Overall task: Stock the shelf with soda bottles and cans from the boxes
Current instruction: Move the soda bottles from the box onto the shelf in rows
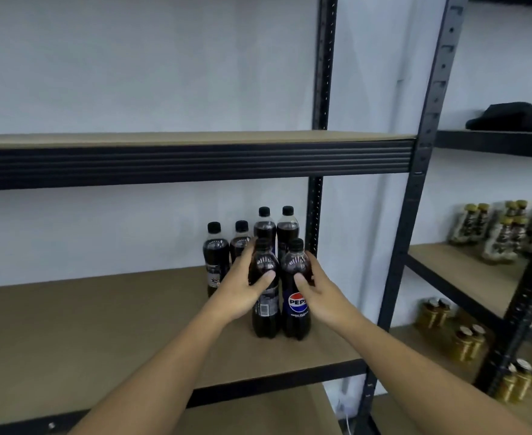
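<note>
Left hand (246, 287) and right hand (318, 290) each hold a cola bottle on the shelf (101, 324)
Mid-frame, the left hand's fingers curl round the shoulder of the left bottle (266, 312), the right hand's round the Pepsi bottle (296, 309); both bottles stand upright, side by side. Four more bottles (216, 252) stand just behind them by the wall. Jars (465, 343) sit on the rack at the right edge

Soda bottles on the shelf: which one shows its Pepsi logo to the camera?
The front-right bottle, gripped by the right hand; the front-left bottle shows a barcode instead.
</note>
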A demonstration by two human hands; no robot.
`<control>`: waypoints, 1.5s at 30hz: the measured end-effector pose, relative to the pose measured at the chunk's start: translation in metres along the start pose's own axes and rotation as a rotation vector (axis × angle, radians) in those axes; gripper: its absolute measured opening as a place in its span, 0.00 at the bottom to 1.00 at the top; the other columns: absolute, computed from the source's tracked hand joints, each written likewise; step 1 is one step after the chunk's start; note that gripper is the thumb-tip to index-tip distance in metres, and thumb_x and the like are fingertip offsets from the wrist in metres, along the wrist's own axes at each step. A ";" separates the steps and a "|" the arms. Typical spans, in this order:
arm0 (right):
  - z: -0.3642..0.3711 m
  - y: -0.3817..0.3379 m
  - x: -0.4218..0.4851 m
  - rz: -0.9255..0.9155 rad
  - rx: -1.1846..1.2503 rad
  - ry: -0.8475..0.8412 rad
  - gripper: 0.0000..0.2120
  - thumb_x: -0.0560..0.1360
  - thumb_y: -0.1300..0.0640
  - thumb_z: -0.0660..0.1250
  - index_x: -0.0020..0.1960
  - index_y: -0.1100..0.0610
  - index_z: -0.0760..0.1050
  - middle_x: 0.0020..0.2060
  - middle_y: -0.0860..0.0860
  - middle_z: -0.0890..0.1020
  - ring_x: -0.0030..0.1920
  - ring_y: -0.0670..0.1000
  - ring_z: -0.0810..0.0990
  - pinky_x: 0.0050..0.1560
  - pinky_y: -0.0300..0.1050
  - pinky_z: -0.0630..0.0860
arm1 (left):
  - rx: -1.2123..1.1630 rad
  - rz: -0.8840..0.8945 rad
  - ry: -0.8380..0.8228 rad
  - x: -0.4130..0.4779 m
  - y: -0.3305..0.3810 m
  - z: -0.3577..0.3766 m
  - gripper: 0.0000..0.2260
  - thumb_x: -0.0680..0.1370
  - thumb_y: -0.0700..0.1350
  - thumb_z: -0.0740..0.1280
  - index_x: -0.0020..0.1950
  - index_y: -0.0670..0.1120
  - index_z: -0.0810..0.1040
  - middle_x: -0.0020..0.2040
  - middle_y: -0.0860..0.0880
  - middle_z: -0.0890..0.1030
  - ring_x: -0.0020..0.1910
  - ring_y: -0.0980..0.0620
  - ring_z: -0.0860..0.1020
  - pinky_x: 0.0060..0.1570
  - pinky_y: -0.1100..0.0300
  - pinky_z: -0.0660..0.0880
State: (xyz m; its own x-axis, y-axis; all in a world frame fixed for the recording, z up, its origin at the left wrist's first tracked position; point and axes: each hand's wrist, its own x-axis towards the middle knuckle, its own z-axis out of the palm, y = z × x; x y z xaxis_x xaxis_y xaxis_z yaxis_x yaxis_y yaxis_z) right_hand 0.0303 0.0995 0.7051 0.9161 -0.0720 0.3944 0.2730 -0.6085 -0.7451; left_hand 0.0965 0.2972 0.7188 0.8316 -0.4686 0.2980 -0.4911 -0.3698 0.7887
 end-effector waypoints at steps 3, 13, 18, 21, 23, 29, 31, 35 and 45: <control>0.013 0.025 -0.017 0.107 0.042 -0.095 0.26 0.83 0.52 0.64 0.76 0.38 0.58 0.69 0.37 0.72 0.71 0.41 0.70 0.73 0.50 0.69 | -0.025 -0.051 -0.035 -0.009 -0.024 0.015 0.37 0.79 0.58 0.70 0.82 0.60 0.52 0.72 0.63 0.68 0.72 0.62 0.65 0.71 0.61 0.62; 0.039 0.067 -0.041 0.252 0.083 -0.083 0.33 0.79 0.64 0.67 0.78 0.44 0.60 0.61 0.26 0.70 0.71 0.39 0.68 0.73 0.41 0.63 | 0.206 -0.266 -0.027 -0.031 -0.079 0.052 0.26 0.79 0.55 0.71 0.75 0.53 0.69 0.69 0.51 0.77 0.67 0.50 0.76 0.67 0.55 0.72; 0.044 0.064 -0.035 0.289 0.074 -0.001 0.33 0.78 0.63 0.70 0.78 0.47 0.61 0.61 0.32 0.72 0.66 0.39 0.70 0.71 0.42 0.66 | 0.206 -0.300 0.006 -0.027 -0.077 0.053 0.24 0.80 0.49 0.70 0.75 0.53 0.70 0.68 0.50 0.79 0.65 0.49 0.77 0.67 0.54 0.72; 0.050 0.061 -0.034 0.288 0.044 0.051 0.29 0.78 0.59 0.72 0.76 0.50 0.65 0.64 0.42 0.77 0.65 0.44 0.74 0.67 0.42 0.69 | 0.216 -0.302 0.012 -0.027 -0.075 0.052 0.23 0.80 0.49 0.69 0.75 0.52 0.70 0.68 0.50 0.79 0.67 0.49 0.76 0.67 0.55 0.72; 0.053 0.059 -0.036 0.281 -0.030 0.097 0.26 0.78 0.56 0.72 0.74 0.52 0.68 0.63 0.47 0.80 0.64 0.48 0.77 0.62 0.41 0.71 | 0.256 -0.278 0.006 -0.030 -0.074 0.051 0.22 0.81 0.51 0.68 0.75 0.51 0.71 0.68 0.49 0.79 0.68 0.48 0.76 0.66 0.57 0.71; 0.068 0.056 -0.053 0.311 -0.263 0.070 0.29 0.82 0.48 0.64 0.79 0.55 0.59 0.57 0.53 0.84 0.55 0.57 0.82 0.53 0.48 0.77 | 0.399 -0.260 -0.185 -0.049 -0.075 0.040 0.25 0.83 0.57 0.63 0.78 0.52 0.67 0.72 0.48 0.76 0.70 0.47 0.74 0.66 0.58 0.70; 0.075 0.056 -0.059 0.372 -0.347 0.026 0.34 0.83 0.47 0.60 0.82 0.58 0.52 0.59 0.56 0.83 0.58 0.58 0.81 0.61 0.52 0.75 | 0.482 -0.235 -0.256 -0.060 -0.078 0.035 0.27 0.83 0.57 0.63 0.80 0.50 0.63 0.74 0.47 0.73 0.72 0.46 0.71 0.68 0.58 0.68; 0.090 0.051 -0.075 0.384 -0.584 -0.067 0.30 0.82 0.45 0.56 0.78 0.61 0.58 0.69 0.57 0.75 0.72 0.56 0.69 0.76 0.60 0.57 | 0.604 -0.172 -0.334 -0.081 -0.088 0.021 0.30 0.84 0.58 0.59 0.82 0.46 0.58 0.81 0.45 0.62 0.79 0.45 0.62 0.76 0.56 0.59; 0.168 -0.045 -0.146 0.214 -0.673 -0.231 0.26 0.85 0.45 0.51 0.78 0.56 0.62 0.78 0.52 0.64 0.81 0.55 0.53 0.78 0.60 0.49 | 0.736 0.054 -0.483 -0.163 -0.110 -0.051 0.30 0.85 0.57 0.58 0.82 0.43 0.56 0.83 0.44 0.57 0.81 0.46 0.55 0.79 0.52 0.54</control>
State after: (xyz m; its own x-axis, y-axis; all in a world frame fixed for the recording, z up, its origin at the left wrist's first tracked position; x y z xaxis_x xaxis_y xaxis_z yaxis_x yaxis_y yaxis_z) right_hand -0.0663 0.2706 0.5906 0.9878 -0.1202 0.0993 -0.0891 -0.9578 -0.2733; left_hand 0.0285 0.4554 0.6108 0.6834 -0.7270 -0.0666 -0.7078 -0.6822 0.1836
